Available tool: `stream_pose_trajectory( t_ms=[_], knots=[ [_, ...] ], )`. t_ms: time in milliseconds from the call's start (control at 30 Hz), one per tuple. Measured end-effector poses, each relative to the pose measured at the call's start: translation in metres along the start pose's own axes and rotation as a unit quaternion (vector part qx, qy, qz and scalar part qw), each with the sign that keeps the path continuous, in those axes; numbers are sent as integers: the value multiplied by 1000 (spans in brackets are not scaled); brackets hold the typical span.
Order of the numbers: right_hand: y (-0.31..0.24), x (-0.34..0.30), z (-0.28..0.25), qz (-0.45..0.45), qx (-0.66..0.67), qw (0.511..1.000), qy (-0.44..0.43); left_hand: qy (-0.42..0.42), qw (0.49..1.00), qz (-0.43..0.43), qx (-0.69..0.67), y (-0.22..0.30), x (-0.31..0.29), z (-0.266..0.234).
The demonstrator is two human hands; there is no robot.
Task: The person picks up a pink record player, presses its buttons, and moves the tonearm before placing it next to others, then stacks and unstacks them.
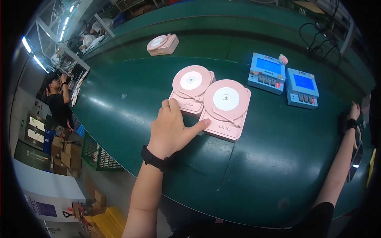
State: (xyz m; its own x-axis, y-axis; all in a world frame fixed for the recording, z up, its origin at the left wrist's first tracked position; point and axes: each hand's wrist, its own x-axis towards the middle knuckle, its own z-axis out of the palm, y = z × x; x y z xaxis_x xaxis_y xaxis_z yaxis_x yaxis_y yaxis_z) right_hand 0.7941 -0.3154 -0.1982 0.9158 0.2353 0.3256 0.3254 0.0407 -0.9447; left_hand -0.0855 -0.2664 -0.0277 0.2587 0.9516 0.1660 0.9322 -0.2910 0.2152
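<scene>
Two pink toy record players with white centre labels lie side by side on the green table. My left hand (170, 126) is at their near side, thumb and fingers spread wide. Its fingers touch the front left corner of the left record player (186, 104), and its thumb tip rests on the near left corner of the right record player (224, 127). Far off to the right, my right hand (354, 112) reaches out beside dark items at the picture's rim. Its fingers are small and partly hidden, so I cannot make out anything in them.
A third pink record player (162, 44) sits at the back. Two blue testers (266, 73) with lit screens stand at the back right, near black cables (317, 37). A green crate (107, 158) is below the table's left edge. Another person (59, 97) works at far left.
</scene>
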Motion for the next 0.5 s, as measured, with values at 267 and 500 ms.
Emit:
stream_pose_trajectory(
  t_ms=[267,500],
  knots=[
    [-10,-19,13,17,-19,999,26,-6,1000,-8,0,-4,-2,0],
    [-7,-14,10,11,-26,999,19,-33,999,-32,-12,-2,-1,0]
  ],
)
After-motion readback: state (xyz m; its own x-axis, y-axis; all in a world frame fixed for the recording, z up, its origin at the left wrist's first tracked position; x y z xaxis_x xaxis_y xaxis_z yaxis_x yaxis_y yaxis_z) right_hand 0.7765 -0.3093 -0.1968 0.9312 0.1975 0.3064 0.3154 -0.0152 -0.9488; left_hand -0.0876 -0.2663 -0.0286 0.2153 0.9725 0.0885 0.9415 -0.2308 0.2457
